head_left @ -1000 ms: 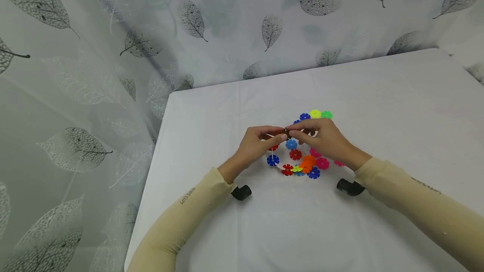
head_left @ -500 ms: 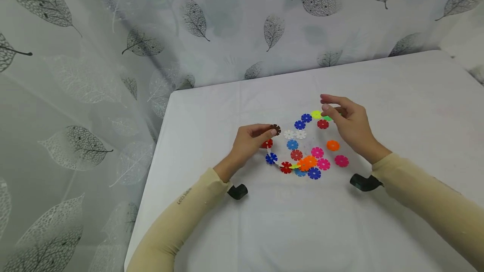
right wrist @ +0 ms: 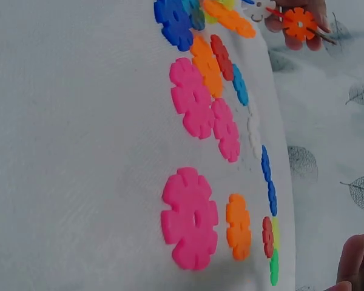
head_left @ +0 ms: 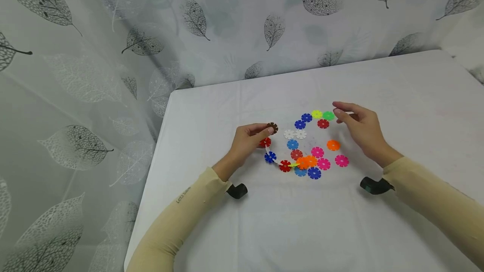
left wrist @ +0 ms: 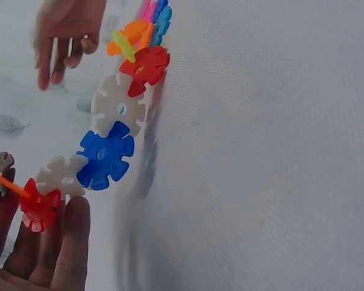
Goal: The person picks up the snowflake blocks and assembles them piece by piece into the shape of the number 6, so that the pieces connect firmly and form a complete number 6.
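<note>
A leaf-printed curtain [head_left: 227, 20], hanging in soft folds, backs a table [head_left: 302, 226] covered with matte white cloth whose fine weave shows up close. Two ribbed-cuffless beige sleeves [head_left: 431, 205] reach in over it. The right hand [head_left: 361, 127] is raised with loosely bent fingers, nothing visible in its grasp; in the head view its fingertips appear beside a green disc [head_left: 328, 115], though I cannot tell whether they touch. The left hand [head_left: 245, 142] pinches one end of a chain [left wrist: 106, 154] of notched discs, which curves down toward the loose discs [head_left: 342, 160] lying flat on the cloth; where the chain's far end stops is unclear. The step in hand seems to be joining discs one by one, and adding another would call for picking up a loose piece and lining up slot with slot. All look like smooth, stiff plastic, flower-shaped, with small centre holes. At the held end is a brown disc [head_left: 272, 128], just past an orange one turned edge-on.
</note>
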Available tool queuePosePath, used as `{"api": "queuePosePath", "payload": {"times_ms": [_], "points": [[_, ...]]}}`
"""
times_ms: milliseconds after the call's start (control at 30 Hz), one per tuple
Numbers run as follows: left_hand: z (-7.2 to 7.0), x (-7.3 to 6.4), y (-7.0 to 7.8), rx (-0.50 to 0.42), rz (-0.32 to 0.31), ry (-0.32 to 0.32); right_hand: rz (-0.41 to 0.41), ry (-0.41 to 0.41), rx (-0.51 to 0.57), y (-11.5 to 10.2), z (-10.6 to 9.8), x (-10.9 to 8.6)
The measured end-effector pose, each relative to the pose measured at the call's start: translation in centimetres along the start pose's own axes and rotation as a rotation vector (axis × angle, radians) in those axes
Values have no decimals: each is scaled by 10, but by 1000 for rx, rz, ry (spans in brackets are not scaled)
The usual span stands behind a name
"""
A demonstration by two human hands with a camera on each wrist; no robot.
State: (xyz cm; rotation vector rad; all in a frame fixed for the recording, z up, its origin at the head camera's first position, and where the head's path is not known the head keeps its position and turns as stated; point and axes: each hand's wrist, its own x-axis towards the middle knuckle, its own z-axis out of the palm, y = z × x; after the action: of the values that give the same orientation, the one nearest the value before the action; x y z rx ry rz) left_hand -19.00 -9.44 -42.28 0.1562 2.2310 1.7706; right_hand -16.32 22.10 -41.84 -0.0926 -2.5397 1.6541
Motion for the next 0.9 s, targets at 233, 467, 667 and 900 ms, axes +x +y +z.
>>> {"api": "queuePosePath", "payload": {"times_ms": [233, 467, 667, 900], "points": [[1, 1, -3, -16, -38, 5, 71, -94, -65, 9, -4, -3], [3, 2, -4, -42, -56, 6, 13, -287, -260, 15, 0, -4], [2, 3, -6, -66, -53, 3, -93, -417, -404, 12, 7, -6], [1, 1, -6, -58, -11, -15, -147, -490, -487, 11, 11, -8]]}}
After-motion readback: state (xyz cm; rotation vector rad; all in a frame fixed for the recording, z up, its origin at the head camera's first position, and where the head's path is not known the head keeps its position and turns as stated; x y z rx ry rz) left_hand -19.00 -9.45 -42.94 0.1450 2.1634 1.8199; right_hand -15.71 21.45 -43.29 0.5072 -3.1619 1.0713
